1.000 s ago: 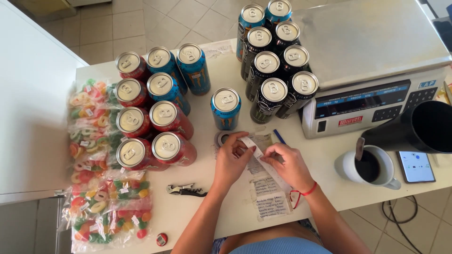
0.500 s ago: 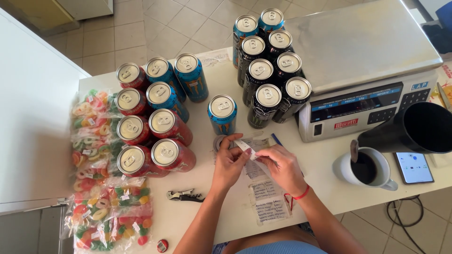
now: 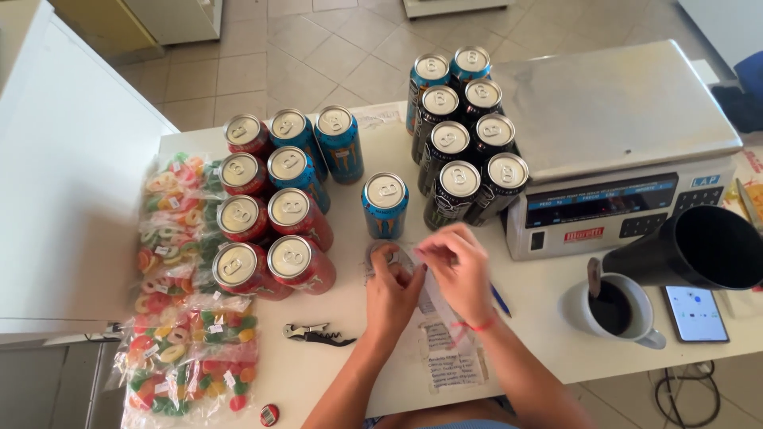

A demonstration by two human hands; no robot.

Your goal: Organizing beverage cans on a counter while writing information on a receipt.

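Far left of the lone blue can [image 3: 385, 204], bags of gummy rings [image 3: 179, 294] line the table [image 3: 540, 314] edge, with a block of red and blue cans [image 3: 274, 202] between them and that can. A corkscrew [image 3: 318, 334] lies below the block. Just below the lone blue can, your left hand [image 3: 391, 292] pinches a roll of clear tape [image 3: 383, 256], fingers curled narrow around it. Your right hand [image 3: 457, 270] sits just right of it, fingertips closed on the tape strip [image 3: 429, 280] pulled from the roll, above a paper list [image 3: 453, 357]. Right of the lone can stand black cans [image 3: 469, 159], then a scale [image 3: 620, 135], a coffee mug [image 3: 616, 310], a black funnel [image 3: 699, 250] and a phone [image 3: 695, 314].
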